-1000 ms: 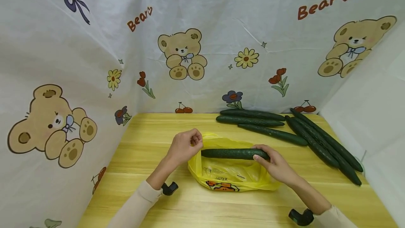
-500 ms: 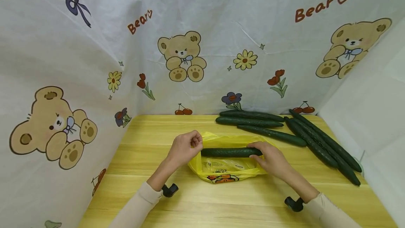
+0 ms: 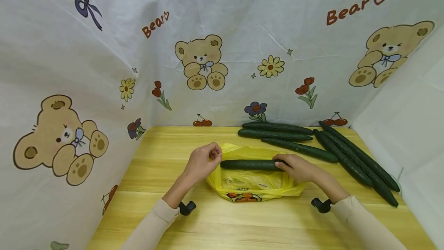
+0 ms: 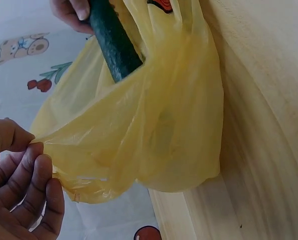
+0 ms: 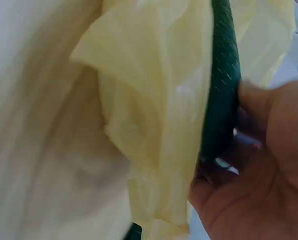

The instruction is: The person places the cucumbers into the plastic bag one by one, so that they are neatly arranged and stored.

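A yellow plastic bag (image 3: 243, 194) stands with its mouth spread on the wooden table. My left hand (image 3: 202, 161) pinches the left edge of the bag's mouth between thumb and forefinger, clearly seen in the left wrist view, where the bag (image 4: 179, 130) hangs from those fingertips. My right hand (image 3: 300, 169) grips one end of a dark green cucumber (image 3: 249, 164), held level across the bag's opening. In the right wrist view the thumb and fingers lie around the end of the cucumber (image 5: 224, 85), beside the bag's crumpled rim (image 5: 154, 100). The cucumber's left end reaches inside the bag near the left hand.
Several more cucumbers lie at the back right of the wooden table (image 3: 166, 142), some crosswise (image 3: 277, 134) and others slanting (image 3: 357, 161) toward the right edge. A white sheet with printed bears (image 3: 201, 65) hangs behind and to the left.
My right hand with the cucumber has shifted slightly left and up in the head view, and the right wrist has swung upward. The left hand stays pinching the bag; the bag's right side has shifted.
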`<state>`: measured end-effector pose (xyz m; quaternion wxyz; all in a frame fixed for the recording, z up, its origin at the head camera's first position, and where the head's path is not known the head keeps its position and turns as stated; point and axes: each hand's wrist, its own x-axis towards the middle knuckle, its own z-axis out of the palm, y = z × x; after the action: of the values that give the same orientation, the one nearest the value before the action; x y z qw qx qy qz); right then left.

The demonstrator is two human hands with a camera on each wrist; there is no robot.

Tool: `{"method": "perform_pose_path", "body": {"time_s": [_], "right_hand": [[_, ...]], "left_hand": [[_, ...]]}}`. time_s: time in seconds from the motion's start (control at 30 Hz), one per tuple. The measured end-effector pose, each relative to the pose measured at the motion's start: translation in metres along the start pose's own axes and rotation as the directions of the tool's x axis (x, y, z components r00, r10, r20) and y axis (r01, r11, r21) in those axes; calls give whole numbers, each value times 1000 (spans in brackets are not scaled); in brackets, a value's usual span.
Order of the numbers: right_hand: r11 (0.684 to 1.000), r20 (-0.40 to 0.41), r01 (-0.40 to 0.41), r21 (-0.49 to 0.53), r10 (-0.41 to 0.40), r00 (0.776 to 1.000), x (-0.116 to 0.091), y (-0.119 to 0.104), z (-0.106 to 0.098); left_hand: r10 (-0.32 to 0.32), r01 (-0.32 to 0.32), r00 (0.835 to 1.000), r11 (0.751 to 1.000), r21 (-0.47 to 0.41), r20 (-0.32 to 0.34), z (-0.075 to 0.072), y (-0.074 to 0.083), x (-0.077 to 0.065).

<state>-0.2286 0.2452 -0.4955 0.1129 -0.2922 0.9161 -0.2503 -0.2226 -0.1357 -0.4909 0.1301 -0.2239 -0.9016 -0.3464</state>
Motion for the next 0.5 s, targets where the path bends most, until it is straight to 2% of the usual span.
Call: {"method": "perform_pose_path", "body": {"time_s": [0.13,0.23,0.3,0.4,0.5], "right_hand": [[997,-130,-49,-52,42,991,1,6,9],[989,-253,-100,-105,71,965,-3,10,13],[987,-312,-124,-105,85,946,-7,11,12],[986,-359,-141,-84,102,928,-14,13,6],[987,-374,-145,-74,107,921,-21,17,-1]], "left_hand": [[-5,5,1000,1000,-4,8,2,0,0],[-9,9,1000,1000,-4,12,2,0,1],[-14,14,1000,1000,3,10,2,-1,1],[-22,22,1000,1000,8,10,2,-3,1],[-26,26,1000,1000,8,11,2,-5,1]]}}
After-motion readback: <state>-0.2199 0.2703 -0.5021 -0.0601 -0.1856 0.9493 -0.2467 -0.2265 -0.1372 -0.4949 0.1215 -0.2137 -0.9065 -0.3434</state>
